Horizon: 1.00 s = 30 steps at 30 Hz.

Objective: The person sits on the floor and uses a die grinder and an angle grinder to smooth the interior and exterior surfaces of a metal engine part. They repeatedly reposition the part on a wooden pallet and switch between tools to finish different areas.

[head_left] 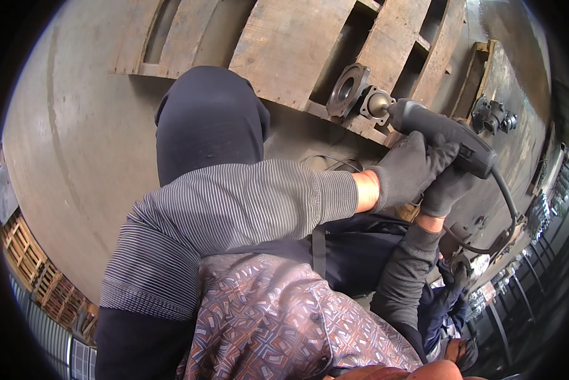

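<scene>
Both my hands wear dark grey gloves and grip a black straight grinder (439, 126) with a cord at its back end. My left hand (404, 170) closes on the tool's underside near its middle, and my right hand (450, 189) wraps it farther back, partly hidden behind the body. At the grinder's nose, a rounded tan tip (378, 104) meets the opening of a small square metal flange (368, 113); how deep it goes I cannot tell. Beside that flange, a larger dark metal ring flange (346, 92) stands on edge against the wooden pallet (284, 50).
A dark metal fitting (492, 118) lies on another wooden surface to the right. The grinder's black cord (511, 209) loops down on the right. Another person (446, 310) works at the lower right. Stacked pallets (44, 266) stand at the far left, over a concrete floor (82, 126).
</scene>
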Tool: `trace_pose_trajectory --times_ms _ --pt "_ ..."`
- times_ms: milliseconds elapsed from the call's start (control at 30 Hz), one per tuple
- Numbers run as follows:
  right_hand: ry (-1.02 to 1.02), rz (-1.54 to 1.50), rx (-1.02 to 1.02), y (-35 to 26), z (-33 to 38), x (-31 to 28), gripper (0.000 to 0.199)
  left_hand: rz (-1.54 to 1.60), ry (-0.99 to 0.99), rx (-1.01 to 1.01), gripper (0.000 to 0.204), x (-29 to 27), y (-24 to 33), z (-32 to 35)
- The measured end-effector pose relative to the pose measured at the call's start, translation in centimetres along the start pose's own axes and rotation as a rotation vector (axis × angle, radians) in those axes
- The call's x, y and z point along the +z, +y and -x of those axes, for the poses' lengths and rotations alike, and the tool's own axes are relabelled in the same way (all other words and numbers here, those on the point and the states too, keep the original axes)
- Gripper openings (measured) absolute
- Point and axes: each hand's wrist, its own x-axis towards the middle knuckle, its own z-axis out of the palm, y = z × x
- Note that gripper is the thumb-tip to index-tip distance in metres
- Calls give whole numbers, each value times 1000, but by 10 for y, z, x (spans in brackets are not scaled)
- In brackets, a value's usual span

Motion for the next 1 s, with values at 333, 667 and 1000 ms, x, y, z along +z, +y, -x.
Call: trace_pose_trajectory --times_ms 333,667,1000 --pt "9 76 -3 1 0 2 55 -304 -87 212 51 13 -9 -7" --pt "-41 67 -36 2 3 0 46 -599 -24 405 52 -8 4 7" --pt "50 294 -89 -7 6 8 49 317 -50 -39 50 -6 12 6"
